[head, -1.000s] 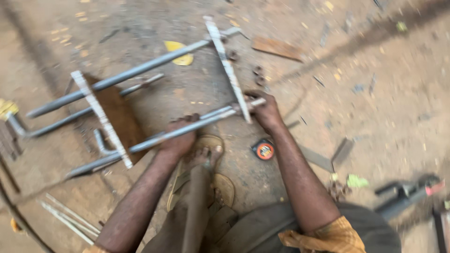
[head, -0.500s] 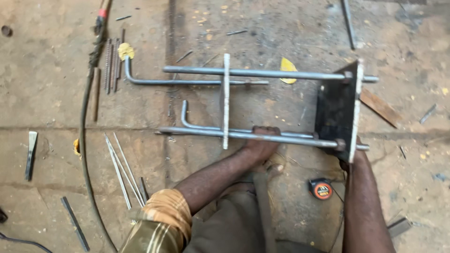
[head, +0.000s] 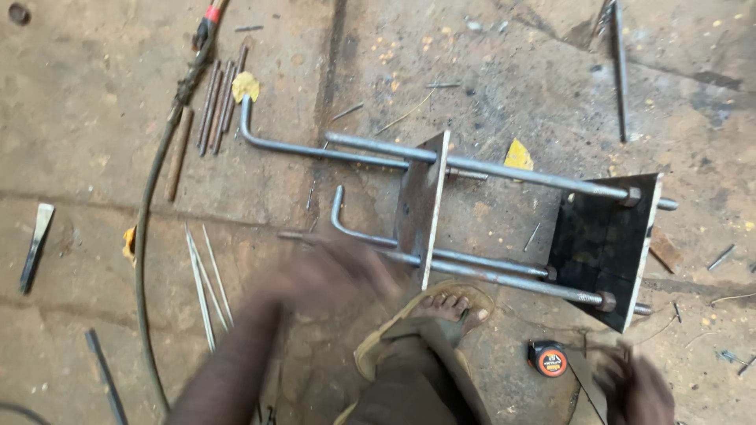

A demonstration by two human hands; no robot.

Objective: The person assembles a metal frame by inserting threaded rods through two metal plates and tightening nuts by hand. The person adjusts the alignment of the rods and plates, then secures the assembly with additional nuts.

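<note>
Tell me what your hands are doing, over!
Left hand blurred, empty, by the bolt frame. Right hand blurred, near tape measure. Sandalled foot beside frame.

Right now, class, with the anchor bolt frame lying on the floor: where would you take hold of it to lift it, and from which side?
Probably the lower threaded rod of the anchor bolt frame, on the bare stretch between the middle plate and the dark end plate. Come from above on the near side: that rod lies closest, and the stretch looks round and clear of nuts.

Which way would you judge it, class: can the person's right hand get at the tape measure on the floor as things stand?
Probably yes: the right hand is beside the tape measure, with only bare floor between them.
</note>
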